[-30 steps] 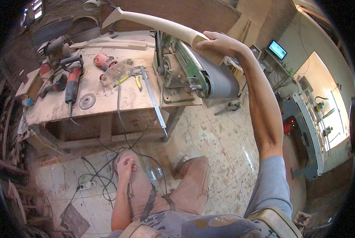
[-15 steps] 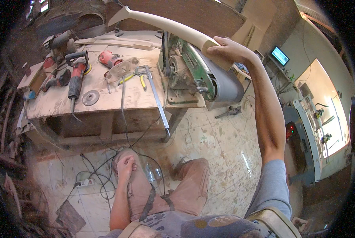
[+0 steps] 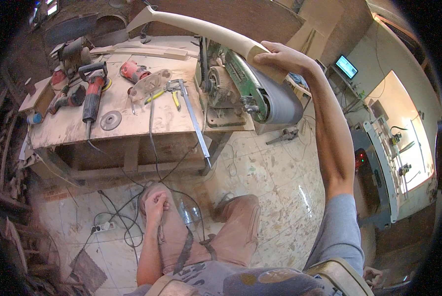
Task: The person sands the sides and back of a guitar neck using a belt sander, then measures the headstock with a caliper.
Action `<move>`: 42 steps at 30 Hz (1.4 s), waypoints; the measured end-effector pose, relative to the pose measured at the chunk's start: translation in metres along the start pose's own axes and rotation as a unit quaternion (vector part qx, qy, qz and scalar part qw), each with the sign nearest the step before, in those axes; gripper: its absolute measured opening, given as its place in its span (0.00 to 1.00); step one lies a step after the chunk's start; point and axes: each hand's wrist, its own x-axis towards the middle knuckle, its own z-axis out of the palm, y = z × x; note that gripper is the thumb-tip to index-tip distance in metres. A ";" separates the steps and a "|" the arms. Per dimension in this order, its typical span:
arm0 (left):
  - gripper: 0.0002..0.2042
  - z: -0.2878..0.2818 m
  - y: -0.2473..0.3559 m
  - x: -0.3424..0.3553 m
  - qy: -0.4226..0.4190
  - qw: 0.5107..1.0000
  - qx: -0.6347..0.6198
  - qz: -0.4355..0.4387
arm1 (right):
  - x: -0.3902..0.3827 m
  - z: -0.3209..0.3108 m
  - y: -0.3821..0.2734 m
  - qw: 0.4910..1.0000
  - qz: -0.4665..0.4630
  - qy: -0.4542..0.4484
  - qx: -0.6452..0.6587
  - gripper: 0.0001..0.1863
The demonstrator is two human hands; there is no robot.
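Note:
My right hand [image 3: 286, 59], its arm stretched far forward, is closed around the near end of a long, curved piece of pale wood [image 3: 206, 29]. The wood slants up to the left over a green belt sander [image 3: 245, 74], and its far end flares to a point. Its near end lies against or just over the grey sanding belt [image 3: 282, 106]; contact is hard to make out. On my left knee rests my left hand [image 3: 156, 203], fingers curled into a loose fist with nothing visible in it.
The dusty workbench [image 3: 132, 121] carries a red and black angle grinder [image 3: 93, 93], a cordless drill [image 3: 67, 100], a round disc [image 3: 111, 120], a metal square [image 3: 193, 121] and yellow-handled pliers [image 3: 176, 100]. Black cables [image 3: 127, 217] tangle on the tiled floor near my left leg.
The wooden piece and my right hand have shifted slightly to the left. My left hand stays on the knee.

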 end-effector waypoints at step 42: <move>0.32 0.062 0.280 0.035 -0.127 0.920 -0.229 0.292 | -0.094 0.025 -0.113 0.910 -0.030 0.049 0.411 0.26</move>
